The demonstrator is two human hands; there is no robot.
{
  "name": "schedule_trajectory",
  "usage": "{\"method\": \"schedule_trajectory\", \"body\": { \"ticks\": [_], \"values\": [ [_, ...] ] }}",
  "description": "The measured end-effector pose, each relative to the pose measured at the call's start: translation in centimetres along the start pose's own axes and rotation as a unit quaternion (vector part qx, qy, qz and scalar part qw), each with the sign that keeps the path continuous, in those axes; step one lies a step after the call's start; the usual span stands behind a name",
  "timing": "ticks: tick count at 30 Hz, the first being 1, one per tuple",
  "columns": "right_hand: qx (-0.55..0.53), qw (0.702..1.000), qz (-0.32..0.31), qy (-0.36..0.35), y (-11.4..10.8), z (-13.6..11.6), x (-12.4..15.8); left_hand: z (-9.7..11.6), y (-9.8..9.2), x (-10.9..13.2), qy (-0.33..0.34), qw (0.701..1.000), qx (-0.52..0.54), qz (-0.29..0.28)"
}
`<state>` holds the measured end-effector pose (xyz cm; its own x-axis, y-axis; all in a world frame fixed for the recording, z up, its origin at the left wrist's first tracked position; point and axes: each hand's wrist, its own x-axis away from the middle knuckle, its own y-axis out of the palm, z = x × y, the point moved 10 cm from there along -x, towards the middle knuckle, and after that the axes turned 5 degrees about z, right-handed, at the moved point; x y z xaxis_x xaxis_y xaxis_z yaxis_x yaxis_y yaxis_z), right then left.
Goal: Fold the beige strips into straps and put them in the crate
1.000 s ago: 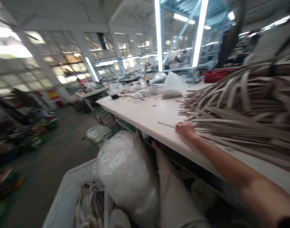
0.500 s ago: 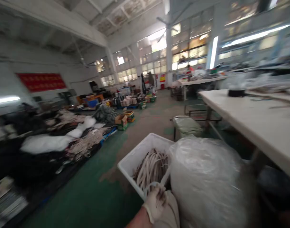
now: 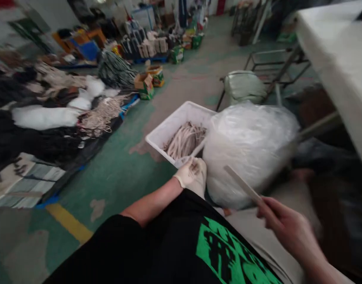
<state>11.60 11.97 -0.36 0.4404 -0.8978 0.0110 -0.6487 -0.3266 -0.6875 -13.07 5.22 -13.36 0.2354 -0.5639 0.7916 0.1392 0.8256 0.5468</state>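
My left hand (image 3: 191, 172), in a pale glove with smudged fingertips, rests by my knee at the near corner of a white plastic bin (image 3: 165, 125). Its fingers are curled; what they hold, if anything, I cannot make out. Inside the bin lies a heap of beige strips (image 3: 185, 140). My bare right hand (image 3: 283, 221) is closed round one end of a flat beige strip (image 3: 241, 182), which points up and left in front of a large clear plastic bag (image 3: 246, 134) with pale contents.
A white-topped table (image 3: 343, 51) stands at the right, with a pale green padded stool (image 3: 244, 87) near its legs. Left on the floor are piled materials (image 3: 47, 116) and bundled stacks (image 3: 32, 183). Open cardboard boxes (image 3: 143, 85) stand farther back.
The view has tilted down, so the bin and bag sit higher in the picture. My right hand with the flat beige strip has come into view. My left hand stays by the bin.
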Motion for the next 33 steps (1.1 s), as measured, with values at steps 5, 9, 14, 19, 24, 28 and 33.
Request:
{"method": "schedule_trajectory", "body": {
  "ticks": [5,9,14,19,24,28,33],
  "values": [
    [-0.032,0.997,-0.063,0.024,2.7,-1.6,2.3,-0.6,0.6,0.2,-0.019,0.999,-0.036,-0.029],
    [-0.024,0.998,-0.058,0.008,4.5,-2.6,1.6,-1.1,0.7,0.8,-0.01,0.999,-0.044,-0.02],
    [0.033,0.997,-0.062,-0.004,5.6,-2.3,1.2,-1.6,0.9,1.0,-0.017,0.999,-0.038,-0.024],
    [0.053,0.995,-0.082,0.018,6.8,-1.5,1.0,-2.1,1.1,1.1,-0.024,0.998,-0.05,-0.037],
    [0.03,0.993,-0.099,0.049,8.0,-1.5,0.2,-3.0,1.1,1.6,-0.011,0.995,-0.085,-0.041],
    [-0.02,0.989,-0.13,0.066,8.5,-2.2,-0.4,-4.4,1.3,2.1,-0.016,0.99,-0.12,-0.07],
    [-0.14,0.978,-0.15,0.033,5.1,-4.9,0.4,-4.4,0.8,2.3,-0.038,0.993,-0.107,-0.026]
  ]
}}
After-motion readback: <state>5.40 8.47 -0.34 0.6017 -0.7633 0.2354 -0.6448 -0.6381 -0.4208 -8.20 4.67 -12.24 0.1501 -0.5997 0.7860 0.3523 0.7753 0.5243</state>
